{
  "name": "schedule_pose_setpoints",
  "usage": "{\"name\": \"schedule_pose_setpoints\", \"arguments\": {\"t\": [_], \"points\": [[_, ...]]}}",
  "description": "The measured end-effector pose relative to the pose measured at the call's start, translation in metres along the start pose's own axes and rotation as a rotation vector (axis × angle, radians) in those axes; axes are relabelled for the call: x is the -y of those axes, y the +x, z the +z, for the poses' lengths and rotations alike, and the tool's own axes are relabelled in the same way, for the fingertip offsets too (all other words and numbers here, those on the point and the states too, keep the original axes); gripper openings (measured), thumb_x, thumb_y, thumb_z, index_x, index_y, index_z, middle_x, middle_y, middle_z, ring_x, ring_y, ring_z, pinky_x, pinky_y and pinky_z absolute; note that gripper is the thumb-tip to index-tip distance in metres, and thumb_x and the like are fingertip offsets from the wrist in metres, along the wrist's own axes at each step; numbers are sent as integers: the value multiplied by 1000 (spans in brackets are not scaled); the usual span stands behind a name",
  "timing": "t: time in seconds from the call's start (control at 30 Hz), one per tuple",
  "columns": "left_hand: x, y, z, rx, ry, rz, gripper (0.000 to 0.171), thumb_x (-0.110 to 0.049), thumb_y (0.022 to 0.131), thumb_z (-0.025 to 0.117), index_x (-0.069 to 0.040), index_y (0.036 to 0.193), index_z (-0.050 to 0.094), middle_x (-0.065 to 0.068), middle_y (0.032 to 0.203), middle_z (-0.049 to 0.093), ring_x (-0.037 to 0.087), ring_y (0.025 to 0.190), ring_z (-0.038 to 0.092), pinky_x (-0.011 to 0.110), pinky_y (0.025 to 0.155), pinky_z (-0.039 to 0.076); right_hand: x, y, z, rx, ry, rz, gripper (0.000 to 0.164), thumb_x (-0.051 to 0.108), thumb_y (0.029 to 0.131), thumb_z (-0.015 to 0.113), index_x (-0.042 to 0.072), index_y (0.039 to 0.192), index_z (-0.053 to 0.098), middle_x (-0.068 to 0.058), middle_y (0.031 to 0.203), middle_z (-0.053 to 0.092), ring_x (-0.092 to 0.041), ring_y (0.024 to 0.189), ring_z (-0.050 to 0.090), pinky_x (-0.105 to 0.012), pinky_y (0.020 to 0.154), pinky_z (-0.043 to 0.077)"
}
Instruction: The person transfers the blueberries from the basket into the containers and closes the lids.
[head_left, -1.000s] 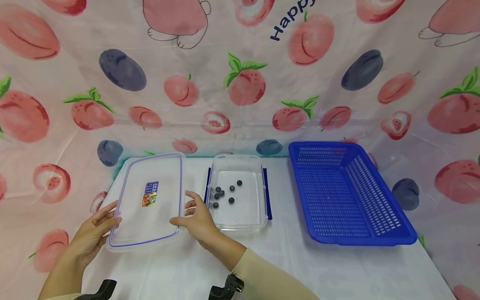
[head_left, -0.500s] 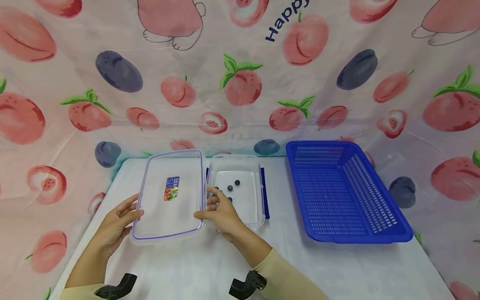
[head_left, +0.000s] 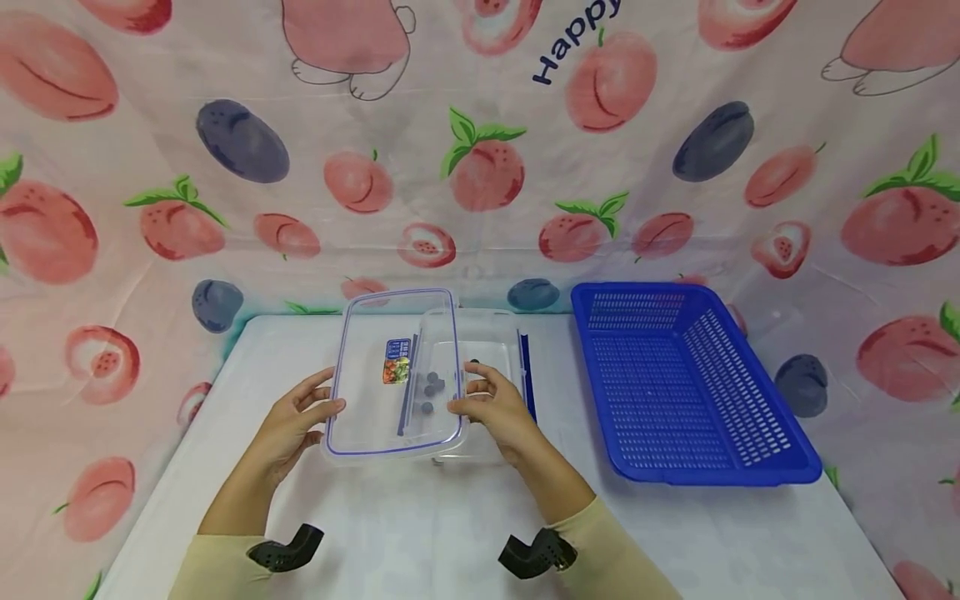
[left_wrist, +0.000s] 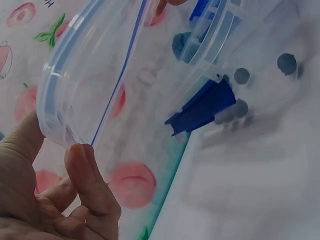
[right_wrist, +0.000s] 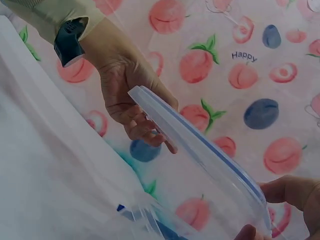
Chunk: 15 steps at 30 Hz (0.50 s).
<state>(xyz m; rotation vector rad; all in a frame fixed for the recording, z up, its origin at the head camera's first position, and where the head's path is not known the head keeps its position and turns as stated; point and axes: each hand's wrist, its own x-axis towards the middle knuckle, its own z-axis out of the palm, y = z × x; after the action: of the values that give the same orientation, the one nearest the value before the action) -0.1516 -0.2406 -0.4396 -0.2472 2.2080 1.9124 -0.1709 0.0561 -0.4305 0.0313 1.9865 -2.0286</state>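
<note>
A clear plastic lid (head_left: 367,400) with a blue sealing line and a small label is held up and tilted between both hands. My left hand (head_left: 288,425) pinches its left edge, thumb on top; the left wrist view shows this hand (left_wrist: 75,195) close up. My right hand (head_left: 498,412) pinches the right edge. Behind and below the lid stands a clear container (head_left: 491,333) with blue side clips, partly covered in the head view. Several small dark round balls (head_left: 431,387), possibly blueberries, lie inside it. The right wrist view shows the lid (right_wrist: 200,145) edge-on.
A blue perforated basket (head_left: 675,400) stands on the right of the white-covered table (head_left: 405,525). A fruit-print cloth (head_left: 465,242) hangs behind the table. Black wrist mounts (head_left: 288,550) sit on both forearms.
Both hands have carried the lid rightward and slightly up, from left of the container to partly over it. The container and basket have stayed put.
</note>
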Motion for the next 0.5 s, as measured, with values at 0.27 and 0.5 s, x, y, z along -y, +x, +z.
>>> {"name": "schedule_pose_setpoints", "arguments": {"t": [0.27, 0.5], "points": [[-2, 13, 30, -14, 29, 28, 69, -22, 90, 72, -13, 150, 39, 6, 111, 53, 13, 83, 63, 25, 62, 53, -1, -3, -27, -94, -74, -2, 59, 7, 82, 75, 2, 136, 53, -10, 104, 53, -17, 81, 56, -26, 71, 50], [-1, 22, 53, -7, 66, 24, 66, -20, 89, 73, -15, 148, 44, 11, 117, 54, 26, 98, 63, 26, 65, 52, -8, -4, -47, -164, -122, -14, 53, 12, 84, 75, -1, 131, 55, -8, 97, 54, -17, 74, 56, -26, 69, 50]]}}
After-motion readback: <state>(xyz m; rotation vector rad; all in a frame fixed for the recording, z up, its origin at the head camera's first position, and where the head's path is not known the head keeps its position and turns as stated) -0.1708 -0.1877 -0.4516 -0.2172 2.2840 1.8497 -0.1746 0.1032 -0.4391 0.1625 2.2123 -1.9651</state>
